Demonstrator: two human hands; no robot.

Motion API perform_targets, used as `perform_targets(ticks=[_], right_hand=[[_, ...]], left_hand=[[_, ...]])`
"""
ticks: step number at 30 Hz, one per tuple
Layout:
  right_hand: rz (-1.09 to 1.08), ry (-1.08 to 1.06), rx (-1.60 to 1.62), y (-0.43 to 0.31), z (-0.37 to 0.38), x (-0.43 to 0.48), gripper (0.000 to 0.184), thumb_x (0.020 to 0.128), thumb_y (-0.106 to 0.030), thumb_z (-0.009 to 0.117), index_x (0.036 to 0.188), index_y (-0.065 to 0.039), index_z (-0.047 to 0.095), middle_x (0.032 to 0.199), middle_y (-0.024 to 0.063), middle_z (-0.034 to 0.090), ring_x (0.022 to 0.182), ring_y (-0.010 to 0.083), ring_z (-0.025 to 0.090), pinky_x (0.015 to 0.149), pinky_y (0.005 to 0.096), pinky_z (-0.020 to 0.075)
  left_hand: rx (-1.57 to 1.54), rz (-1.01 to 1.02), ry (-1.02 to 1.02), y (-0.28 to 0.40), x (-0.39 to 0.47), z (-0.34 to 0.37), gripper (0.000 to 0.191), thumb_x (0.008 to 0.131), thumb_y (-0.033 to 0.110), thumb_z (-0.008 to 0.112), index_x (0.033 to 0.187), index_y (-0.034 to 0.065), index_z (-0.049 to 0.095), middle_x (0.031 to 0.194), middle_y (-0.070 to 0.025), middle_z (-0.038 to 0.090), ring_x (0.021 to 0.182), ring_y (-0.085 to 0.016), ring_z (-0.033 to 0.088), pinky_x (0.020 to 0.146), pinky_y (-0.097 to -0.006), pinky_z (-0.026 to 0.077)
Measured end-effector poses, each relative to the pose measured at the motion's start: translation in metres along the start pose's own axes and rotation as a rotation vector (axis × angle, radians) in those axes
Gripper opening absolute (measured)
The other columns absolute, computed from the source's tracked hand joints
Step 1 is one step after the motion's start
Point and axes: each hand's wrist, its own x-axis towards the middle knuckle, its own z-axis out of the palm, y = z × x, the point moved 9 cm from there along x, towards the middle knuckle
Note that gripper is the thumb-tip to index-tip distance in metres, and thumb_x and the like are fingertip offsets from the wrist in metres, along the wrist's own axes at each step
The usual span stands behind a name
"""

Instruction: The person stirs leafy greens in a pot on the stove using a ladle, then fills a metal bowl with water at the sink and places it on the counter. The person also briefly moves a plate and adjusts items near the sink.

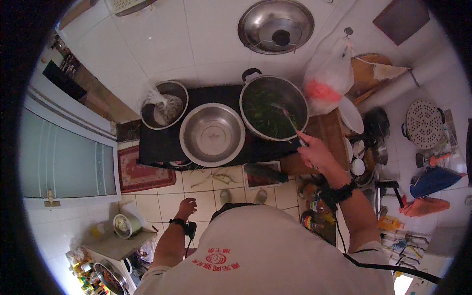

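Note:
My right hand (313, 153) is closed around the handle of a long metal utensil (289, 116). Its head dips into the leafy greens (267, 110) inside a deep metal pot (300, 86) with a black side handle; what kind of head it is cannot be made out. Left of the pot, a wide stainless steel basin (212, 136) stands with nothing in it. Beyond that is a smaller metal pot (184, 94) holding a knotted clear plastic bag (167, 108) with pale contents. My left hand (188, 207) hangs low over the floor, fingers loosely bent, holding nothing.
The vessels stand on a black cooktop (158, 145). A metal lid (276, 25) and a filled plastic bag (324, 86) hang on the tiled wall. Several bottles (313, 219) stand by my right forearm. Green stalks (221, 177) lie on the floor near a red rug (143, 171).

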Motion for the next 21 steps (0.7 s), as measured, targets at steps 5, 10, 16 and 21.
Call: perform_targets(ticks=[5, 10, 16, 21], right_hand=[[-0.207, -0.036, -0.389, -0.008, 0.017, 0.000, 0.063, 0.084, -0.004, 0.054, 0.146, -0.012, 0.044, 0.076, 0.0129, 0.061, 0.057, 0.0199, 0.057, 0.050, 0.0338, 0.0461], [-0.563, 0.267, -0.640, -0.026, 0.017, 0.018, 0.060, 0.083, -0.006, 0.053, 0.142, -0.011, 0.047, 0.097, 0.0263, 0.065, 0.082, 0.0392, 0.065, 0.076, 0.0428, 0.0516], [-0.486, 0.219, -0.776, -0.038, 0.041, 0.040, 0.059, 0.083, -0.007, 0.053, 0.142, -0.011, 0.046, 0.102, 0.0265, 0.065, 0.091, 0.0420, 0.065, 0.078, 0.0506, 0.0521], [-0.417, 0.140, -1.080, -0.028, 0.029, 0.027, 0.059, 0.083, -0.003, 0.050, 0.140, -0.019, 0.050, 0.097, 0.0235, 0.065, 0.090, 0.0416, 0.063, 0.076, 0.0500, 0.0504]], left_hand=[[-0.071, 0.006, -0.057, -0.002, 0.001, -0.001, 0.027, 0.091, 0.008, 0.054, 0.117, 0.0039, 0.060, 0.085, -0.0119, 0.067, 0.055, -0.019, 0.060, 0.046, -0.0315, 0.046], [-0.006, 0.091, -0.068, 0.005, -0.007, 0.001, 0.025, 0.092, 0.012, 0.056, 0.116, 0.0056, 0.060, 0.086, -0.0108, 0.067, 0.059, -0.021, 0.063, 0.049, -0.0300, 0.050], [-0.046, 0.059, -0.101, -0.003, -0.031, -0.001, 0.028, 0.090, 0.014, 0.059, 0.117, 0.0065, 0.060, 0.084, -0.0082, 0.067, 0.058, -0.020, 0.063, 0.051, -0.0315, 0.050], [0.138, 0.054, 0.074, -0.005, -0.045, -0.011, 0.028, 0.090, 0.012, 0.059, 0.116, 0.0035, 0.062, 0.078, -0.0103, 0.067, 0.054, -0.021, 0.060, 0.047, -0.0319, 0.048]])
